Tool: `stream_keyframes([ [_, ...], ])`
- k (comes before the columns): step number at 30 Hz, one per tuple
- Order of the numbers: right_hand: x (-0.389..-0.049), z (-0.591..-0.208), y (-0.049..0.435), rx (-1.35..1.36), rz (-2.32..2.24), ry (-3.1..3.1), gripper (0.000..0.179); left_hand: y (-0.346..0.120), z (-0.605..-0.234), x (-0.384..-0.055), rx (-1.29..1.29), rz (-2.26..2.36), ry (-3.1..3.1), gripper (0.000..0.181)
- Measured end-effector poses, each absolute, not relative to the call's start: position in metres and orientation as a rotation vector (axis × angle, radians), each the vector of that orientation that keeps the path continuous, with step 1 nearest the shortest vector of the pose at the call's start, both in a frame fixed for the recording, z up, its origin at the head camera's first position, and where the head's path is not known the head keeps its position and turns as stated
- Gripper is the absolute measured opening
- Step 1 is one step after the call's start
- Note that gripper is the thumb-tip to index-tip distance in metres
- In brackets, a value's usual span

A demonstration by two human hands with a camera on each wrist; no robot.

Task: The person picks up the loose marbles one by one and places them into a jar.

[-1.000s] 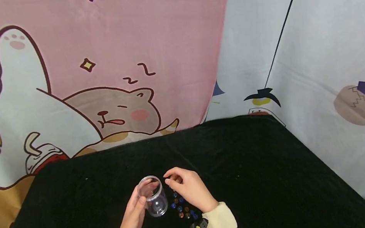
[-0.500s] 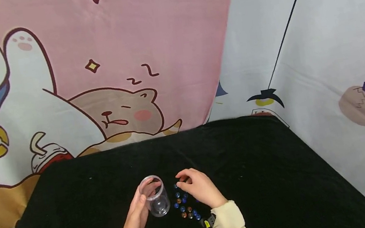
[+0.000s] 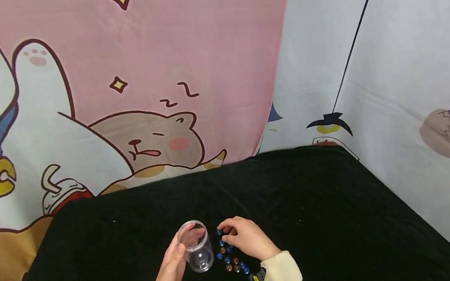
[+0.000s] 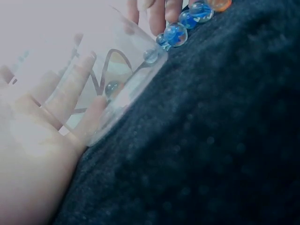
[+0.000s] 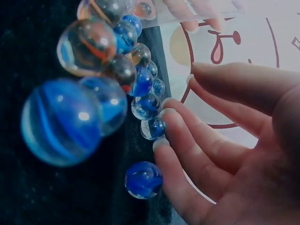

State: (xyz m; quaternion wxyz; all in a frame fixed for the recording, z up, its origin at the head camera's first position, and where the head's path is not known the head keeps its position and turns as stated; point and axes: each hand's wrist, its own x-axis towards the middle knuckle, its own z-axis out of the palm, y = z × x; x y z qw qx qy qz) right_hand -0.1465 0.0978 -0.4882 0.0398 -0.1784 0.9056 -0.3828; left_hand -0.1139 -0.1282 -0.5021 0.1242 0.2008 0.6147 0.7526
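My left hand (image 3: 173, 268) holds a clear plastic jar (image 3: 206, 254) with its fingers round the side, and the jar's mouth leans towards the head camera. In the left wrist view, the jar's base edge (image 4: 124, 115) is close to the black cloth. A dark marble (image 4: 111, 88) shows through the clear wall; whether it lies inside I cannot tell. My right hand (image 3: 251, 238) is low over the cloth, its bent fingers beside a row of glass marbles (image 3: 229, 268). In the right wrist view, the fingertips touch or nearly touch a small marble (image 5: 153, 128), with thumb and fingers apart.
Black cloth (image 3: 331, 221) covers the table. Several blue and orange marbles lie between the jar and my right wrist; one blue marble (image 5: 143, 180) sits apart from the row. A printed cartoon curtain (image 3: 223, 64) hangs behind the table.
My right hand has moved from beside the jar's mouth, rightward and down to the marbles. The left hand keeps its hold on the jar. The head view has shifted slightly.
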Motion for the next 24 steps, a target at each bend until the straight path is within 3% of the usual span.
stream_keyframes([
  [24, -0.1454, -0.4891, 0.1026, -0.516, -1.08, 2.734, 0.01, -0.1274, -0.5029, -0.1148, 0.534, 2.194, 1.81, 0.04],
])
